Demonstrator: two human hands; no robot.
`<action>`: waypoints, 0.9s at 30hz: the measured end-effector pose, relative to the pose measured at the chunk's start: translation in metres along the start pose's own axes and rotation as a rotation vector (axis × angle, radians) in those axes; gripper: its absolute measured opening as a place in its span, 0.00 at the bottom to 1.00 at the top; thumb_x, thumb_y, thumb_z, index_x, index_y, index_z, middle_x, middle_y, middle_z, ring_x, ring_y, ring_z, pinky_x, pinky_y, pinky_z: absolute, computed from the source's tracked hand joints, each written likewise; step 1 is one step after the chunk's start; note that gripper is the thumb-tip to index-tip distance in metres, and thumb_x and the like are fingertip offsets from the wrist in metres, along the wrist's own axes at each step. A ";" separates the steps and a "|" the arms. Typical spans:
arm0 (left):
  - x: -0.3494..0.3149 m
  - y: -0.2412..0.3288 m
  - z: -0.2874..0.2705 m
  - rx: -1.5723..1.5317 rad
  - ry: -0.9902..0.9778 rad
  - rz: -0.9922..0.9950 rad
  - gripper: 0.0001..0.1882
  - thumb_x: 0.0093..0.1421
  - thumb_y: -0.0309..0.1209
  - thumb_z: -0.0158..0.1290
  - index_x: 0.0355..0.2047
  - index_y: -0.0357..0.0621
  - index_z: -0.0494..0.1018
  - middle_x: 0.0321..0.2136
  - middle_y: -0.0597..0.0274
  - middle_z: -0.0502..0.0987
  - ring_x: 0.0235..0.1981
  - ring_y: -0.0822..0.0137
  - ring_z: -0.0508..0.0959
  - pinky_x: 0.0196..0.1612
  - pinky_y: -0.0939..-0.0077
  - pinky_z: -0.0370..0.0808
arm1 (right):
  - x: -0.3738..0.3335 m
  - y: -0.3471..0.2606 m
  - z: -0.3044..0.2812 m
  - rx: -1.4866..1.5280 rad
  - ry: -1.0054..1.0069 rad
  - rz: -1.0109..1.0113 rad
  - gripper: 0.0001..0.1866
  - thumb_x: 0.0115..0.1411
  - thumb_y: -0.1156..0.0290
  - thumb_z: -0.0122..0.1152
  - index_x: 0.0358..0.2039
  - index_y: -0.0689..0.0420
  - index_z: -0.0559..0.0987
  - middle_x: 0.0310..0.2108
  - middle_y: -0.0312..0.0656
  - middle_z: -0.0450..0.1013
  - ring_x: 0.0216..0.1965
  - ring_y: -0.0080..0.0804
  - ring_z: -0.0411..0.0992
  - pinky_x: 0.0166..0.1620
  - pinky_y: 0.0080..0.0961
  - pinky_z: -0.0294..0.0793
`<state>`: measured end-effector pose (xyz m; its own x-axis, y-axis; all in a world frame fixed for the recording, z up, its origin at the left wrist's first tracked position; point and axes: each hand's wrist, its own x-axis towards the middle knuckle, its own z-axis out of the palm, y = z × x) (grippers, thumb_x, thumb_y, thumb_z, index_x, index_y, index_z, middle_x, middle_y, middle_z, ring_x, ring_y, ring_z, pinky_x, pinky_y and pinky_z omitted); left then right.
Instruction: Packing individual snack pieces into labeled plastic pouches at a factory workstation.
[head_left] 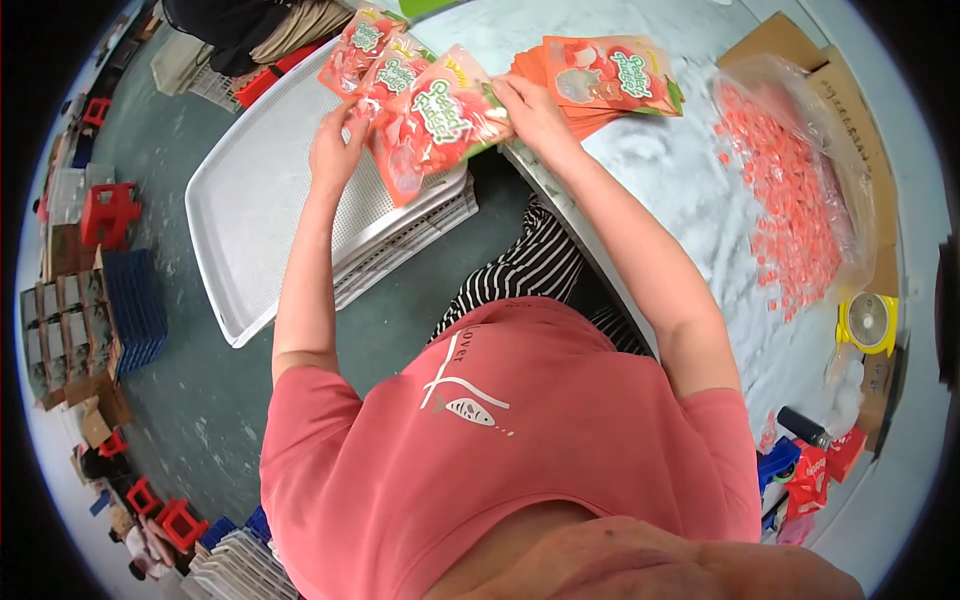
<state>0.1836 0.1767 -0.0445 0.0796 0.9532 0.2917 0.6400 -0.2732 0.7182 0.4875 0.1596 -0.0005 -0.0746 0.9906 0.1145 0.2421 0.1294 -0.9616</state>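
Observation:
A red and pink printed pouch (440, 122), glossy and flat, is held up between my two hands above the near right end of the white tray. My right hand (530, 112) pinches its right edge, thumb on top. My left hand (340, 145) is closed at the left side of the pouches, its fingertips partly hidden against them. Two matching pouches, a middle one (388, 76) and a farther one (358, 42), overlap in a row beyond the held one. On the table to the right, a fanned stack of the same pouches (610, 75) lies near my right hand.
The perforated white tray (260, 190) tops a stack of trays on my left. The marbled white table (680, 190) bears a heap of small red wrapped pieces (790, 190) in clear plastic beside a cardboard box (850, 110). A yellow fan (868, 323) stands at its right edge.

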 end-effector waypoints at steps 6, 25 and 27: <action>-0.034 -0.019 0.064 0.218 -0.014 0.293 0.37 0.57 0.41 0.60 0.63 0.43 0.62 0.58 0.39 0.66 0.59 0.40 0.65 0.61 0.55 0.64 | -0.020 0.046 -0.053 -0.544 0.300 -0.257 0.20 0.61 0.68 0.58 0.53 0.60 0.74 0.39 0.47 0.75 0.40 0.38 0.74 0.44 0.29 0.73; -0.041 -0.008 0.082 0.378 0.002 0.132 0.53 0.47 0.46 0.68 0.68 0.42 0.53 0.63 0.36 0.57 0.62 0.37 0.60 0.64 0.54 0.59 | -0.001 0.092 -0.218 -0.700 0.646 0.252 0.27 0.49 0.56 0.70 0.45 0.59 0.77 0.33 0.49 0.80 0.36 0.46 0.78 0.43 0.36 0.76; -0.042 -0.009 0.080 0.358 0.019 0.134 0.53 0.47 0.45 0.68 0.68 0.41 0.52 0.63 0.36 0.57 0.62 0.38 0.60 0.64 0.53 0.59 | -0.002 0.097 -0.227 -0.740 0.678 0.204 0.26 0.50 0.51 0.69 0.41 0.59 0.79 0.31 0.46 0.80 0.37 0.43 0.78 0.42 0.34 0.76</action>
<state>0.2359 0.1498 -0.1137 0.1685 0.9088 0.3817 0.8517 -0.3291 0.4077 0.7305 0.1805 -0.0378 0.5416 0.7838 0.3037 0.7426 -0.2769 -0.6098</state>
